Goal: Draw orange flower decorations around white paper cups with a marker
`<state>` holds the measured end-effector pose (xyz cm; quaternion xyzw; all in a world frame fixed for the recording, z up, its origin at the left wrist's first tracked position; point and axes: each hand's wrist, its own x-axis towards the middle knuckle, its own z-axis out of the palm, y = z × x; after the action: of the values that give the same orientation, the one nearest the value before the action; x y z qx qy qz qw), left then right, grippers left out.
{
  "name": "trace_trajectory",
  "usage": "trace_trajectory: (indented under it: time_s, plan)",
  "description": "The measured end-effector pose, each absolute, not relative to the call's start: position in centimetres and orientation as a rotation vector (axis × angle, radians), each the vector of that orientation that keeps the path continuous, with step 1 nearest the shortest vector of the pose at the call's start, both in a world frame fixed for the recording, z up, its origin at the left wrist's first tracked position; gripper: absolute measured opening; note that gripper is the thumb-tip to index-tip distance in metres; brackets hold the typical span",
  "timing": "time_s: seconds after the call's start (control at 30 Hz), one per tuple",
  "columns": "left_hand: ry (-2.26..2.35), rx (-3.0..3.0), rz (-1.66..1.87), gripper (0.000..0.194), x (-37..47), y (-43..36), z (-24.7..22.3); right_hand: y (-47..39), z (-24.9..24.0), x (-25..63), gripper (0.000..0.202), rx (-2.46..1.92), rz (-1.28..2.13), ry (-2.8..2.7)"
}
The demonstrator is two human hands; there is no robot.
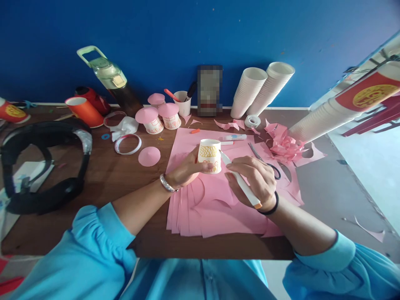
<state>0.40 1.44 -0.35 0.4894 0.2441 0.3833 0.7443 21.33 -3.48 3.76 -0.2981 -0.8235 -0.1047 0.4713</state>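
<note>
A white paper cup [210,149] with yellow criss-cross lines and orange marks stands upside down in my left hand [189,168], whose thumb lies across its lower front. My right hand [254,179] is closed round a white marker [245,188] with an orange end. The marker's tip is close to the cup's right side; whether it touches is too small to tell. Both hands are above a stack of pink paper sheets [218,221]. Beyond the cup lie a glue stick [236,137] and a small orange cap [195,131]. Scissors [273,168] are partly hidden behind my right hand.
Several decorated cups with pink cone tops [147,115] stand at the back left, near a bottle [114,79]. Tall stacks of white cups [250,91] stand by the blue wall. Pink scraps [283,141] are at right, a black headset [46,204] at left.
</note>
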Motion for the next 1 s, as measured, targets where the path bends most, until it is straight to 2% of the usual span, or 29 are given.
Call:
trace_trajectory:
  time_s: [0.1,0.33,0.43,0.63,0.83,1.0]
  plan:
    - [0.538,1.095,0.819,0.037,0.4,1.4,-0.2,-3.4,3.7,21.5,0.027,-0.76,-0.271,-2.007]
    - [0.561,1.028,0.828,0.05,0.5,1.4,-0.1,-3.4,2.9,21.9,0.026,-0.797,-0.238,-1.997]
    - [0.562,1.009,0.848,0.05,0.5,1.4,-0.4,-3.2,2.5,22.0,0.032,-0.834,-0.172,-1.952]
    - [0.563,0.997,0.903,0.049,0.6,1.4,-0.4,-3.1,2.6,22.0,0.03,-0.86,-0.148,-1.976]
    - [0.489,0.914,0.975,0.04,0.6,1.5,-0.4,-2.8,2.4,21.6,0.045,-0.958,-0.086,-1.97]
    - [0.477,0.917,0.98,0.043,0.6,1.6,-0.7,-2.5,1.8,21.5,0.051,-1.053,0.001,-1.953]
